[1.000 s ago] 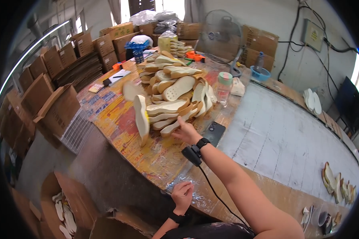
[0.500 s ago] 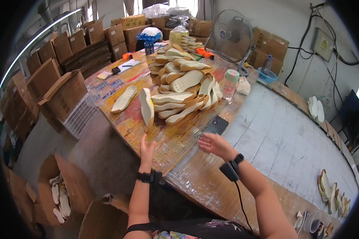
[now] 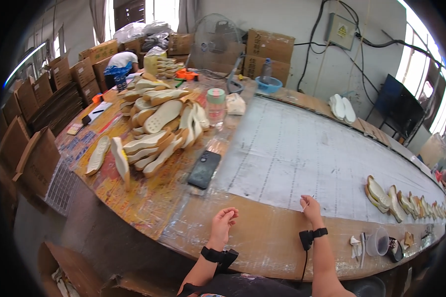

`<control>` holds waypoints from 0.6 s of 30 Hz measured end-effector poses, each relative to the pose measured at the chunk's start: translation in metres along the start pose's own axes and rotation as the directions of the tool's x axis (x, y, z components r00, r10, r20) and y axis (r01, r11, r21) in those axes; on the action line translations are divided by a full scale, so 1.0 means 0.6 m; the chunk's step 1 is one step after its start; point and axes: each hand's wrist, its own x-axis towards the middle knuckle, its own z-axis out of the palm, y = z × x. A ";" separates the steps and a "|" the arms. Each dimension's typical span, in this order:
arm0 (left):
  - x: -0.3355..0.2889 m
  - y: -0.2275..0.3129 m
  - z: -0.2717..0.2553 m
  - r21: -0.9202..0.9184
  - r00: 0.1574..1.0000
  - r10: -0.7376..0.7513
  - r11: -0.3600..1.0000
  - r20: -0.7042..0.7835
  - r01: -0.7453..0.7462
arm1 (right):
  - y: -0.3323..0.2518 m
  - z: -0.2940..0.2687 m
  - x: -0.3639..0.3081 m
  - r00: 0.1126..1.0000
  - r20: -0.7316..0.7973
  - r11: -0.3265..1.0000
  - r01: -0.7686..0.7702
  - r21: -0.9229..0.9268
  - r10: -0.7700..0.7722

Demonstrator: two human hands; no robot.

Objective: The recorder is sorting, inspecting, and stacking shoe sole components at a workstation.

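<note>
My left hand (image 3: 223,228) hovers over the brown near strip of the table, its fingers curled together with nothing seen in them. To its right, my right hand (image 3: 310,210) is held near the front edge of the white sheet (image 3: 287,148), fingers loosely bent and apart, holding nothing visible. A dark phone (image 3: 204,169) lies beyond my left hand. Further left is a heap of cream shoe soles with tan edges (image 3: 163,116). One sole (image 3: 120,161) stands tilted at the heap's near side, and another (image 3: 98,155) lies left of it.
A lidded bottle (image 3: 216,109) and a fan (image 3: 215,44) stand behind the heap. On the right, several soles (image 3: 376,193) line the sheet, near a clear plastic cup (image 3: 378,241). Cardboard boxes (image 3: 34,163) crowd the left. A person (image 3: 121,64) bends at the far end.
The view has swung right. My left hand has moved away from the tilted sole toward the near strip, and my right hand has shifted right, away from the phone.
</note>
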 end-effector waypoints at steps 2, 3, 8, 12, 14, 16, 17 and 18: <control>0.019 -0.047 0.020 0.000 0.999 0.029 1.000 0.024 -0.029 | 0.053 -0.026 -0.018 0.999 -0.043 1.000 -0.029 0.008 0.029; 0.022 -0.062 0.028 0.012 0.997 0.070 0.997 0.010 -0.070 | 0.064 -0.024 -0.030 0.998 -0.061 0.981 -0.022 0.190 0.034; 0.018 -0.082 0.048 0.248 0.967 0.250 0.935 0.046 -0.253 | 0.065 -0.021 -0.053 0.991 -0.122 0.956 -0.009 0.293 0.047; 0.015 -0.093 0.039 0.476 0.922 0.327 0.790 0.206 -0.387 | 0.022 -0.026 -0.065 0.995 -0.080 0.940 -0.027 0.341 0.057; 0.015 -0.095 0.042 0.527 0.928 0.303 0.764 0.219 -0.374 | 0.026 -0.030 -0.066 0.995 -0.077 0.939 -0.031 0.342 0.061; 0.015 -0.095 0.046 0.573 0.932 0.280 0.736 0.229 -0.362 | 0.027 -0.034 -0.066 0.995 -0.074 0.940 -0.035 0.340 0.063; 0.015 -0.096 0.042 0.611 0.922 0.295 0.691 0.249 -0.386 | 0.024 -0.032 -0.067 0.998 -0.054 0.948 -0.022 0.318 0.041; 0.016 -0.095 0.043 0.644 0.911 0.310 0.644 0.273 -0.412 | 0.023 -0.033 -0.068 0.999 -0.037 0.956 -0.007 0.295 0.018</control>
